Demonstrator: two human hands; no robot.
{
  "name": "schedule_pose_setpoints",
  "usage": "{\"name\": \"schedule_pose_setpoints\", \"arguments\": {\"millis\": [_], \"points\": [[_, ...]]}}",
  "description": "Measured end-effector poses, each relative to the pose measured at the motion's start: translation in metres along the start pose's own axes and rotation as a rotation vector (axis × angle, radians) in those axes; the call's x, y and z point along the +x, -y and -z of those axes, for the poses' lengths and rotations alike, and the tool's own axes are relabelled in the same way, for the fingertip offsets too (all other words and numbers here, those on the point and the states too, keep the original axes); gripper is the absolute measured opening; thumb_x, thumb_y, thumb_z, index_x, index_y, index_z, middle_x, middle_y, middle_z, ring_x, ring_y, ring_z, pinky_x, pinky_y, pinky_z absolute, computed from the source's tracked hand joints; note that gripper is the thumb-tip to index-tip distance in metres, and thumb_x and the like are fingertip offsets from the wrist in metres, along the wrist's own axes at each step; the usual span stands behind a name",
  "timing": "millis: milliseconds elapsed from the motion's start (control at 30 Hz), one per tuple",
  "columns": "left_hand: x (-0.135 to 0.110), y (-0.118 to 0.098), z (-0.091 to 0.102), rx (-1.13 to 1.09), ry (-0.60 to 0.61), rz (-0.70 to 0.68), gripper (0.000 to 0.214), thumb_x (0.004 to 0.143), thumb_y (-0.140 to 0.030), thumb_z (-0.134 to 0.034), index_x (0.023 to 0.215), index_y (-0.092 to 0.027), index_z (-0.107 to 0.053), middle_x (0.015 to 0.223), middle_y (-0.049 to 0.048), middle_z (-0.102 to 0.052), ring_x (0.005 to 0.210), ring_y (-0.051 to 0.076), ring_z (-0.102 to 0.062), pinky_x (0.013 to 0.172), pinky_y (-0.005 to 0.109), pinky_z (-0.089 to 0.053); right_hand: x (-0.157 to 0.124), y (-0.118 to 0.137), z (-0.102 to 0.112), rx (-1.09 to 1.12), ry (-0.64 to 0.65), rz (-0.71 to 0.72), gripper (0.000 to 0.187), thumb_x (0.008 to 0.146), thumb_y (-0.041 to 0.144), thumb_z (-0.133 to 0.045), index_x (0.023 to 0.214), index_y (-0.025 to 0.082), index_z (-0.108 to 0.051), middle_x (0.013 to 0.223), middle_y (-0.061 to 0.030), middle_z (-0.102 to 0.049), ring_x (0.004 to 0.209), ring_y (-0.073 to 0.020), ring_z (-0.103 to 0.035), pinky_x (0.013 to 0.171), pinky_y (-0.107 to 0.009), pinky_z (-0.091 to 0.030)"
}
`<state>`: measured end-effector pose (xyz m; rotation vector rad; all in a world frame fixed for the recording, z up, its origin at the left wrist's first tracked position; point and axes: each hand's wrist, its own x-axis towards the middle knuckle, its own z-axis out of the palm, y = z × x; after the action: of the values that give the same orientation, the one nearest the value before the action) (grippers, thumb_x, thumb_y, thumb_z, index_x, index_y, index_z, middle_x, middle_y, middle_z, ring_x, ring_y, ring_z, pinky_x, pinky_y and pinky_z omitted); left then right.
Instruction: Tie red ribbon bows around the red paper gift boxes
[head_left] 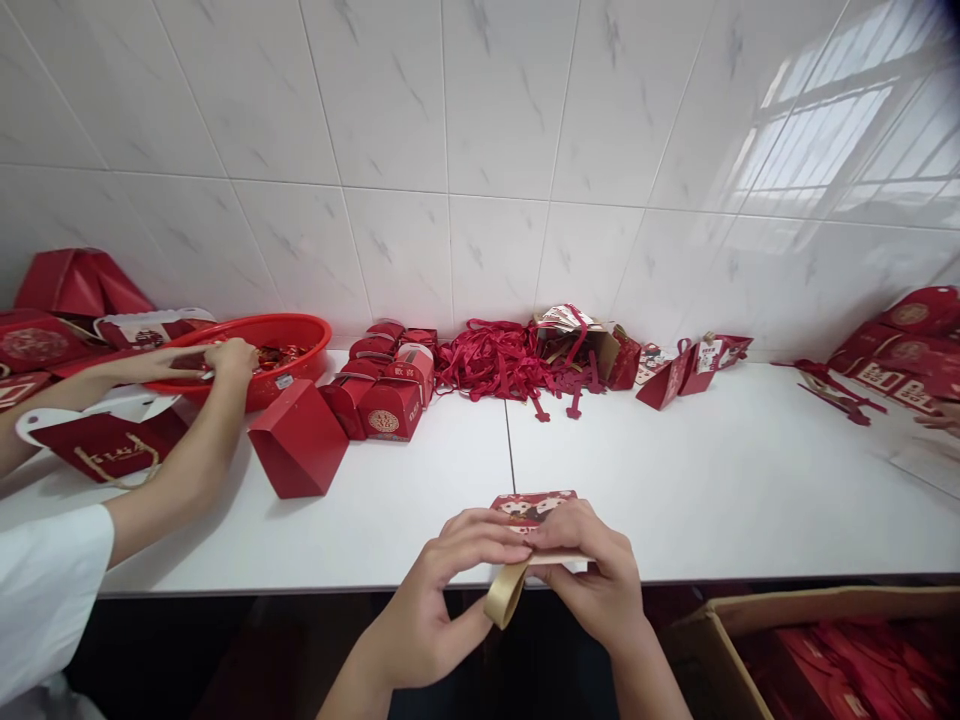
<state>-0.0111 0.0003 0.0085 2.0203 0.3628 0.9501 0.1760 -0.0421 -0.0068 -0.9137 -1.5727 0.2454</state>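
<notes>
My left hand [442, 590] and my right hand [592, 575] meet at the white counter's front edge, both pinched on a flat red printed card box [529, 506] with a cream and gold paper handle loop [505, 594] hanging below my fingers. The card's far end rests on the white counter [675, 470]. Fingers of both hands are closed around the piece.
A person in a white sleeve at the left reaches both hands [225, 358] into a red basin [292, 340]. Folded red boxes [386, 385], a red paper bag [298, 440], a pile of red ribbons [499, 360] and more red packaging line the wall. An open carton [825, 650] sits low right.
</notes>
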Motion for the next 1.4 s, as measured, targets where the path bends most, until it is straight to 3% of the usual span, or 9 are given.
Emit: {"name": "schedule_pose_setpoints", "arguments": {"millis": [200,367,500,733,867,967,1167,1400], "points": [[0.001,0.001,-0.001,0.103,0.000,-0.074,0.048,0.074,-0.001,-0.054,0.113,-0.028,-0.058,0.121,0.0050,-0.059,0.119,0.024,-0.048,0.111,0.053,-0.021,-0.001,-0.001,-0.002,0.007,-0.017,0.018,0.018,0.074,0.012,-0.071,0.082,0.024,-0.060,0.071,0.0003,-0.067,0.063,-0.0165,-0.058,0.064,-0.034,-0.044],[-0.002,0.001,-0.005,-0.003,-0.077,0.034,0.042,0.080,-0.005,-0.051,0.116,-0.028,-0.050,0.115,0.0061,-0.059,0.128,0.025,-0.038,0.102,0.045,-0.039,-0.002,0.000,-0.005,0.007,-0.029,-0.013,0.017,0.073,0.014,-0.072,0.079,0.024,-0.059,0.069,0.0008,-0.066,0.061,-0.0162,-0.058,0.066,-0.035,-0.043],[-0.005,0.006,-0.008,-0.060,-0.134,0.091,0.039,0.082,-0.008,-0.056,0.114,-0.029,-0.046,0.110,0.0049,-0.061,0.129,0.024,-0.038,0.102,0.043,-0.040,-0.005,0.001,-0.008,0.035,-0.041,-0.063,0.017,0.072,0.016,-0.074,0.076,0.023,-0.059,0.066,0.0006,-0.065,0.061,-0.0158,-0.057,0.063,-0.032,-0.045],[-0.007,0.021,-0.012,-0.183,-0.136,0.068,0.036,0.084,-0.006,-0.055,0.110,-0.028,-0.043,0.098,0.0033,-0.066,0.126,0.020,-0.041,0.100,0.038,-0.041,-0.009,0.002,-0.015,0.124,-0.090,-0.382,0.020,0.064,0.019,-0.079,0.068,0.020,-0.060,0.062,0.0017,-0.062,0.055,-0.0133,-0.060,0.048,-0.022,-0.047],[-0.009,0.023,-0.012,-0.213,-0.134,0.105,0.036,0.082,-0.006,-0.058,0.107,-0.027,-0.044,0.100,0.0041,-0.065,0.120,0.020,-0.047,0.095,0.034,-0.045,-0.010,0.003,-0.018,0.236,-0.096,-0.513,0.023,0.060,0.018,-0.081,0.076,0.021,-0.064,0.065,0.0016,-0.067,0.056,-0.0139,-0.064,0.049,-0.021,-0.051],[-0.010,0.022,-0.011,-0.266,-0.119,0.133,0.037,0.081,-0.007,-0.059,0.108,-0.027,-0.043,0.099,0.0041,-0.063,0.106,0.019,-0.055,0.083,0.028,-0.049,-0.010,0.002,-0.017,0.259,-0.043,-0.479,0.025,0.061,0.020,-0.081,0.083,0.022,-0.070,0.066,0.0000,-0.068,0.056,-0.0153,-0.065,0.049,-0.022,-0.052],[-0.010,0.024,-0.010,-0.285,-0.114,0.190,0.038,0.081,-0.005,-0.058,0.110,-0.026,-0.043,0.093,0.0031,-0.064,0.092,0.016,-0.056,0.075,0.025,-0.049,-0.005,-0.002,-0.014,0.206,0.033,-0.397,0.013,0.062,0.023,-0.080,0.075,0.021,-0.076,0.063,-0.0011,-0.060,0.052,-0.0111,-0.056,0.046,-0.021,-0.043],[-0.012,0.020,-0.008,-0.320,-0.084,0.291,0.033,0.083,-0.013,-0.060,0.109,-0.025,-0.043,0.091,0.0031,-0.065,0.076,0.013,-0.060,0.067,0.024,-0.051,-0.006,-0.004,-0.016,0.282,0.084,-0.440,0.011,0.063,0.024,-0.079,0.073,0.021,-0.075,0.071,-0.0015,-0.055,0.054,-0.0092,-0.051,0.047,-0.021,-0.039]]}}
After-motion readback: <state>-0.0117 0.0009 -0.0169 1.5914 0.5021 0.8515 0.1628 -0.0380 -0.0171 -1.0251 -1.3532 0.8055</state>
